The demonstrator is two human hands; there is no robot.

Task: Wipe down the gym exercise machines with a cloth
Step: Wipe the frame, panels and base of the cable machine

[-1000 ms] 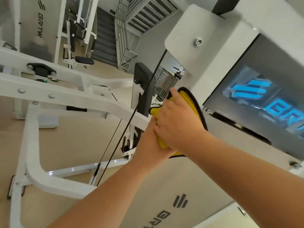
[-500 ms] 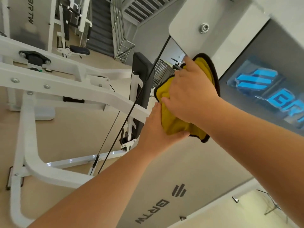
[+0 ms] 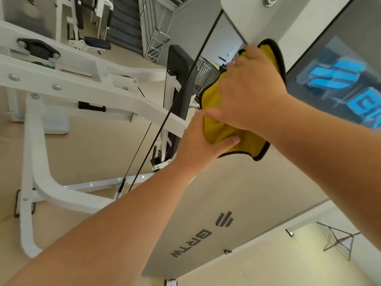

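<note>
Beside a white machine frame (image 3: 61,87), a person's left hand (image 3: 195,145) is pinching the lower fold of a yellow cloth (image 3: 247,145) under its thumb. The right hand (image 3: 251,89) is pressing the cloth's upper part against the grey machine panel (image 3: 237,193), with fingers curling over the panel's edge and fingertips hidden.

**Colours: cloth and gym machine**

Cloth (image 3: 222,129) under right hand (image 3: 249,89): yellow, black edging. Side panel (image 3: 216,193) below left hand (image 3: 198,145): light grey, dark grey striped logo and lettering. Dark panel (image 3: 338,75) right of right hand: dark grey, blue striped logo. Frame (image 3: 123,106) left of left hand: white. Pad (image 3: 179,65), cable (image 3: 162,124): black. Floor (image 3: 92,153): beige.
</note>
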